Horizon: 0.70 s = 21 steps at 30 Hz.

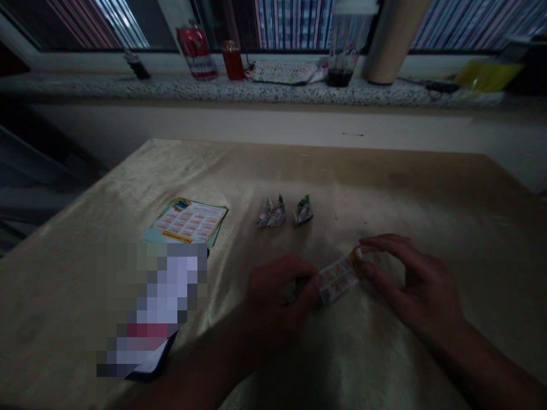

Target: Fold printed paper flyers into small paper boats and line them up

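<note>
The left hand (273,299) and the right hand (410,285) meet over a small folded strip of printed paper (337,279), which lies low over the surface (384,188) near its front edge, just ahead of the person. The left hand is curled, its thumb and fingers closed on the strip's lower left end; the right hand is more spread, with its thumb and forefinger pinched on the upper right end and the other fingers arched above. Whether the strip rests on the cloth or is lifted a little off it cannot be told in this dim light.

Judging by the shape, this looks like a fold in the middle of being made: the paper is already narrowed to a band and both ends are being held taut. The next move would seem to call for keeping the edges lined up while one end is turned over, and pressing the crease firmly so it does not spring back.

Beyond the hands, toward the middle of the surface, stand two small folded paper figures (272,213) touching each other, and a third folded figure (303,210) just beside them. To the left lies a stack of printed sheets (186,222), and nearer the person a phone (149,319), its screen blurred out. Along the windowsill (213,88) behind are a red can (196,51), a small red jar (233,60), a clear bottle (344,51) with dark liquid and a cardboard tube (391,40).
</note>
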Each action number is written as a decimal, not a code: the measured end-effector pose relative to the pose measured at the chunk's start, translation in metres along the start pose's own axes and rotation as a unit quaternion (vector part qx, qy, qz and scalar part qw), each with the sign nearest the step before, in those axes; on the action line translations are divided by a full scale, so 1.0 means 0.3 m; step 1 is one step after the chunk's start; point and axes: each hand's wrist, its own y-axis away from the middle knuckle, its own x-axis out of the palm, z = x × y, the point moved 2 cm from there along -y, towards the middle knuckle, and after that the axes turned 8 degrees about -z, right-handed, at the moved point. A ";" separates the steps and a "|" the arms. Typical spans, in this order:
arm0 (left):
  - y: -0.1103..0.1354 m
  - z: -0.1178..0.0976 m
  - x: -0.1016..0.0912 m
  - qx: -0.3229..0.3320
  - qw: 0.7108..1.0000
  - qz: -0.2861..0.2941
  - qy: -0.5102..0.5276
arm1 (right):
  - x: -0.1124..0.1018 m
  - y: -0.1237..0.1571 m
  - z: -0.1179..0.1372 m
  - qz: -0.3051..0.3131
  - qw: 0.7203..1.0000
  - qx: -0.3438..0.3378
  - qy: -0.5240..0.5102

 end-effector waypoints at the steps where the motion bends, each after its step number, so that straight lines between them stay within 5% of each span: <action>1: 0.000 0.009 0.003 -0.049 0.999 0.000 0.021 | 0.012 0.009 -0.001 0.012 0.998 0.052 -0.042; 6: 0.003 0.039 0.002 -0.187 0.962 0.075 0.184 | 0.040 0.024 -0.012 0.049 0.927 0.257 -0.271; 9: 0.002 0.045 -0.016 -0.178 0.941 0.107 0.268 | 0.032 0.011 -0.023 0.087 0.877 0.302 -0.364; 12: -0.001 0.047 -0.032 -0.113 0.954 0.138 0.241 | 0.027 0.003 -0.022 0.125 0.844 0.322 -0.410; 16: -0.011 0.039 -0.033 -0.042 0.953 0.180 0.240 | 0.029 0.004 0.002 0.157 0.846 0.316 -0.400; 21: -0.019 0.033 -0.019 -0.055 0.949 0.165 0.262 | 0.026 0.013 0.029 0.118 0.903 0.251 -0.327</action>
